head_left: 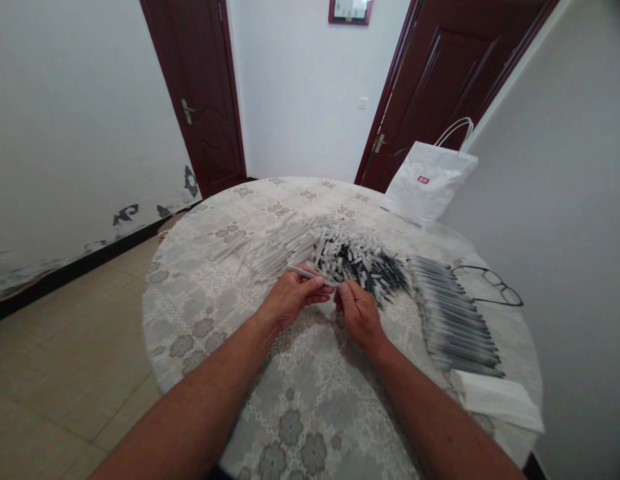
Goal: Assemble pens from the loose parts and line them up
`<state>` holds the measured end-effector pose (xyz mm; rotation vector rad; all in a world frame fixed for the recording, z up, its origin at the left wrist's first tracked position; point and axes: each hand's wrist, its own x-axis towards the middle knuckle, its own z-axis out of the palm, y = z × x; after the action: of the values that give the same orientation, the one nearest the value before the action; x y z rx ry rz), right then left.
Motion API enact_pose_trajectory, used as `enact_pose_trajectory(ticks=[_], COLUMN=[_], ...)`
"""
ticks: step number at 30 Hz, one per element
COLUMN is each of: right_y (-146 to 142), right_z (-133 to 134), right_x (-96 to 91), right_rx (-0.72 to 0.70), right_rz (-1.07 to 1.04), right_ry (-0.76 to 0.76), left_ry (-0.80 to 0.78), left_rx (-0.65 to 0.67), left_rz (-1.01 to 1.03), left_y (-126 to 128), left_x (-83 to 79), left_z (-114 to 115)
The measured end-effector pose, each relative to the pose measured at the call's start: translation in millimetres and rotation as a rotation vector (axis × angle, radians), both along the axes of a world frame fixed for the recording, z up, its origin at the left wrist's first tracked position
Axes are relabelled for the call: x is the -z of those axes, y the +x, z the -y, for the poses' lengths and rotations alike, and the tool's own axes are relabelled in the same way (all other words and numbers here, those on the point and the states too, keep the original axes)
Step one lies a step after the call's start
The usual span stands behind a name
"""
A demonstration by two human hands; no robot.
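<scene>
My left hand [293, 297] is closed round a slim whitish pen barrel [304, 271] that slants down to the right. The fingertips of my right hand [359, 310] pinch together at the barrel's right end; whatever small part they hold there is hidden. Just beyond my hands lies a heap of white pen barrels [286, 245]. Beside it, to the right, is a pile of dark refills with white ends [365, 260]. Both hands are above the near side of these piles.
A row of grey pens [453, 317] lies on the right of the round, cloth-covered table [200, 360]. Black-framed glasses [497, 287] rest beside it, with a folded white cloth or paper [497, 399] nearer me. A white paper bag [427, 183] stands at the back right.
</scene>
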<state>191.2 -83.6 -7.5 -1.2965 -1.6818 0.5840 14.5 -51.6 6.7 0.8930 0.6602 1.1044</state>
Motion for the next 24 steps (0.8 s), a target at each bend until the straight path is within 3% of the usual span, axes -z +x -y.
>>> enact_pose_trajectory(ticks=[5, 12, 19, 24], right_y=[0.6, -0.1, 1.5, 1.1], right_z=[0.1, -0.6, 0.3, 1.4], right_x=[2.8, -0.2, 3.9, 1.9], right_rx=[0.010, 0.023, 0.006, 0.015], right_rz=[-0.114, 0.027, -0.082, -0.016], right_ry=[0.015, 0.045, 0.015, 0.046], left_ry=[-0.007, -0.008, -0.003, -0.001], left_rx=[-0.009, 0.017, -0.003, 0.014], left_rz=[0.004, -0.016, -0.014, -0.020], left_y=[-0.7, -0.8, -0.6, -0.9], left_x=[-0.7, 2.1, 2.4, 3.3], left_z=[-1.0, -2.1, -2.1, -2.3])
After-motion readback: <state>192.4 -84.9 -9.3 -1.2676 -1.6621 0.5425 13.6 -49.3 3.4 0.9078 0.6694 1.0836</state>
